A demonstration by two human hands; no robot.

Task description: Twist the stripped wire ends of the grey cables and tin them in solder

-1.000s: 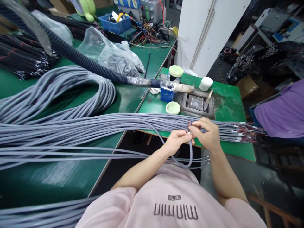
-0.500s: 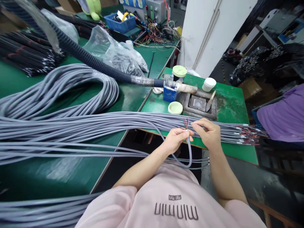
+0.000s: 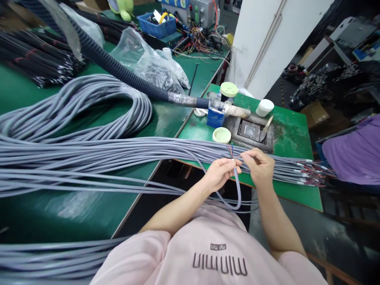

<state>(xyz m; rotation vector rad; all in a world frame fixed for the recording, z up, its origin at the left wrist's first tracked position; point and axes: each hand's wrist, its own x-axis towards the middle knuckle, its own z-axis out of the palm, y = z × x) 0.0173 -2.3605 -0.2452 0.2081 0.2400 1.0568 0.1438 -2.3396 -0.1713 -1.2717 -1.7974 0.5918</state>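
Observation:
My left hand point(image 3: 221, 172) is closed around the stripped end of a grey cable point(image 3: 238, 190), which loops down and back to the left below it. Thin coloured wires point(image 3: 230, 150), red, blue and green among them, fan upward out of that end. Close by on the right, my right hand point(image 3: 259, 164) pinches one thin wire of this cable between thumb and forefinger, drawn out sideways. Behind both hands runs a thick bundle of grey cables point(image 3: 142, 148), its stripped wire ends point(image 3: 314, 172) lying at the right edge of the green table.
A square solder pot point(image 3: 251, 130) with a scraper point(image 3: 266, 128) is set behind my hands. Around it are a fume hose point(image 3: 124, 81), an open pale tub point(image 3: 221, 135), a lidded tub point(image 3: 228, 89) and a white tub point(image 3: 265, 107). A person in purple point(image 3: 352, 150) is at right.
My right hand has pulled a single wire out to the right, away from the other wires. My left hand keeps its hold on the cable. The whole view has shifted slightly.

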